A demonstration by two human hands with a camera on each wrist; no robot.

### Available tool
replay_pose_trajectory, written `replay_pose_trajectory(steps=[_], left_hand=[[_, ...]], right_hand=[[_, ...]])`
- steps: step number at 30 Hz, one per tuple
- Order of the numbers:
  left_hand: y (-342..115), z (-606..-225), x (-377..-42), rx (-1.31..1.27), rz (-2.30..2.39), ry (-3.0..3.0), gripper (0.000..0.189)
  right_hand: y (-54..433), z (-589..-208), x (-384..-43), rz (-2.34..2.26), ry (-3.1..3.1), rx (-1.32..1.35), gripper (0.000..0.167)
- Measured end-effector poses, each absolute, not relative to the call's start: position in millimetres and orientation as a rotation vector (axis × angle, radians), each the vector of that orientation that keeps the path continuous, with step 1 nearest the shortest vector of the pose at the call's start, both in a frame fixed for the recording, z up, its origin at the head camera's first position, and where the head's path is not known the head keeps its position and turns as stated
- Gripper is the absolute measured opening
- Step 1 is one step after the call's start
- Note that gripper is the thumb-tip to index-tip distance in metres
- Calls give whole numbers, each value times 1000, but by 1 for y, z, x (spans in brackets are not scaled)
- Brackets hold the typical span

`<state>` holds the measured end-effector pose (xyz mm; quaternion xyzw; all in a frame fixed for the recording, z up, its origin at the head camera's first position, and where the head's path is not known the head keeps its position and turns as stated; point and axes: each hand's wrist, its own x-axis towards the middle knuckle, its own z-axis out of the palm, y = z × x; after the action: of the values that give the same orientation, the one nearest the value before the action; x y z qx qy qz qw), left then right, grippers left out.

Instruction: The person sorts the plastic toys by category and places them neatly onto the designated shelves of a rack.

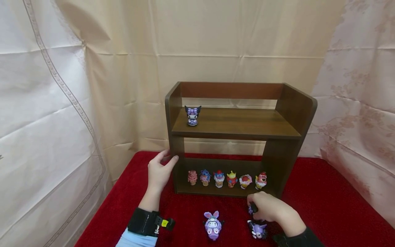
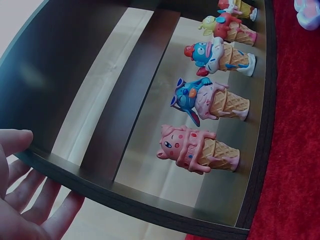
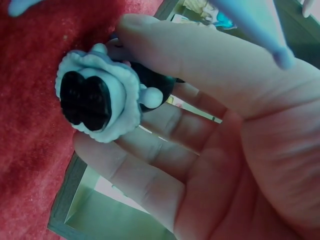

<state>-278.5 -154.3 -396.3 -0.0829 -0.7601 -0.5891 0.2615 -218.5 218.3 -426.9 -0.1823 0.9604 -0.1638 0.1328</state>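
Observation:
A small dark wooden shelf (image 1: 236, 133) stands on the red cloth. At its left side panel is my left hand (image 1: 159, 170), thumb on the front edge and fingers along the outside; the left wrist view shows this grip. My right hand (image 1: 267, 207) is low in front of the shelf's right end and pinches a toy figurine (image 3: 97, 95) with a white frilled skirt and black feet. In the right wrist view its soles face the camera, its head largely hidden by my thumb. Just below that hand lies a purple-and-black figurine (image 1: 258, 230).
A purple bunny-eared figurine (image 1: 213, 225) lies on the red cloth (image 1: 135, 192) in front. Several ice-cream-cone figurines (image 1: 219, 179) line the lower shelf. On the upper board, a black-eared figurine (image 1: 192, 116) stands at the left. Curtains (image 1: 123, 85) hang behind and at both sides.

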Motion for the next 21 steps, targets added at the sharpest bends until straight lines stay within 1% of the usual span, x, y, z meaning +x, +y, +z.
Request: replay_pose_trajectory(steps=[10, 21], left_hand=[[-154, -396, -278, -234, -1605, -2050, 36], [-154, -395, -276, -230, -1600, -2053, 35]], right_hand=[[223, -424, -219, -503, 2820, -512, 28], [233, -419, -218, -590, 2854, -710, 29]])
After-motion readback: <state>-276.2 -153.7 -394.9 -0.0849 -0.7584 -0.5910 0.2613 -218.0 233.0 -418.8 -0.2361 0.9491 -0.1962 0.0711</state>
